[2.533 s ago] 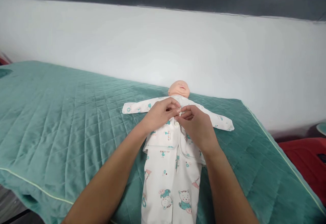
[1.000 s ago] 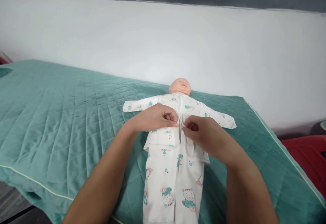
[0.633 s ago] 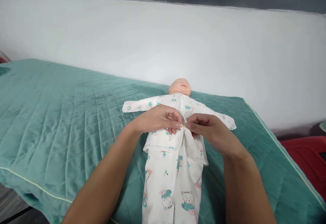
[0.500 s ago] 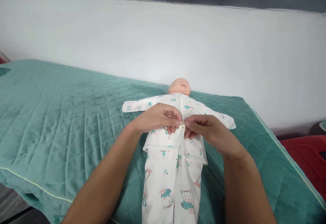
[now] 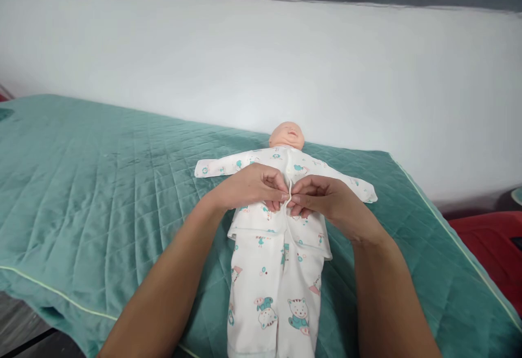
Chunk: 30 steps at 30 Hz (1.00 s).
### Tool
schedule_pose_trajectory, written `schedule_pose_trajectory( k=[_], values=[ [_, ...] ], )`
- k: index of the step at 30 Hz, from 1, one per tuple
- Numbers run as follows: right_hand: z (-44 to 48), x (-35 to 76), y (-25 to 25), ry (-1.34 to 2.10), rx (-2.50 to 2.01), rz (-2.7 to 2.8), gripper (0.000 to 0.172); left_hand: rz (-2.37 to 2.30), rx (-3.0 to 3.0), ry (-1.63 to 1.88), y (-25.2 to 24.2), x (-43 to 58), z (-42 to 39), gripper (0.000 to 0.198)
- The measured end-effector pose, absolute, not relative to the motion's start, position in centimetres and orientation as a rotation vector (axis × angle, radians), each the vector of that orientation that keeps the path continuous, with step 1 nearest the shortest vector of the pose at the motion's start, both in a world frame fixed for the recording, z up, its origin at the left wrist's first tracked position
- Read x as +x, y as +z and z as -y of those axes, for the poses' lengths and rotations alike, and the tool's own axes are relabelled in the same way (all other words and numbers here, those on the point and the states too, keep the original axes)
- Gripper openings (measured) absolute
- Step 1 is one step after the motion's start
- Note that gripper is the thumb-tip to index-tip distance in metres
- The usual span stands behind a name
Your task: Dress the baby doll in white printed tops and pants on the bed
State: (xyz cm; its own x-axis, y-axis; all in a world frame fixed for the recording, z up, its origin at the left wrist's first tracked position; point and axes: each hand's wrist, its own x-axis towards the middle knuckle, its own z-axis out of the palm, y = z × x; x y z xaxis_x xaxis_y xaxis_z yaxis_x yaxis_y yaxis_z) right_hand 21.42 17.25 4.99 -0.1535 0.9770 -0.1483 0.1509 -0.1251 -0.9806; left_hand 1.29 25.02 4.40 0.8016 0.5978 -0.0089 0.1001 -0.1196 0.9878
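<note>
A baby doll [image 5: 287, 134] lies on its back, dressed in a white printed jacket [image 5: 265, 158] and matching trousers [image 5: 299, 287]. Over the middle of its chest, my left hand [image 5: 261, 188] pinches one front edge of the jacket between thumb and fingers. Opposite it, my right hand [image 5: 320, 198] pinches the other edge, the fingertips of both hands nearly meeting. The front edge bulges up in a small fold between them. Any fastener there is hidden by my fingers. Both jacket sleeves are spread out sideways.
A green quilted cover [image 5: 134, 184] with pale piping lies under the doll. Behind it rises a white wall [image 5: 204, 59] with a dark band on top. A red plastic piece of furniture [image 5: 489, 244] stands beyond the right edge.
My right hand has moved slightly left and up, closer to my left hand. The jacket edge between the fingertips now curls up more. The view has shifted a little.
</note>
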Motion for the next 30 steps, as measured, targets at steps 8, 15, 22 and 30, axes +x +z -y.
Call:
schedule_pose_trajectory(
  k=[8, 15, 22, 30],
  values=[
    [-17.4, 21.1, 5.0, 1.373, -1.343, 1.331, 0.023, -0.616, 1.723, 0.393, 5.1, 1.2, -24.6, 0.016],
    [-17.5, 21.2, 4.8, 1.364, -1.380, 1.393, 0.022, -0.670, 1.802, 0.362, 5.6, 1.3, -24.2, 0.010],
    [-17.4, 21.4, 4.7, 1.370, -1.386, 1.438, 0.022, -0.636, 1.732, 0.375, 5.5, 1.2, -24.3, 0.025],
    [-17.4, 21.7, 4.1, 0.938, -1.191, 1.329, 0.016, -0.496, 1.689, 0.326, 4.7, -1.9, -24.2, 0.019]
  ],
)
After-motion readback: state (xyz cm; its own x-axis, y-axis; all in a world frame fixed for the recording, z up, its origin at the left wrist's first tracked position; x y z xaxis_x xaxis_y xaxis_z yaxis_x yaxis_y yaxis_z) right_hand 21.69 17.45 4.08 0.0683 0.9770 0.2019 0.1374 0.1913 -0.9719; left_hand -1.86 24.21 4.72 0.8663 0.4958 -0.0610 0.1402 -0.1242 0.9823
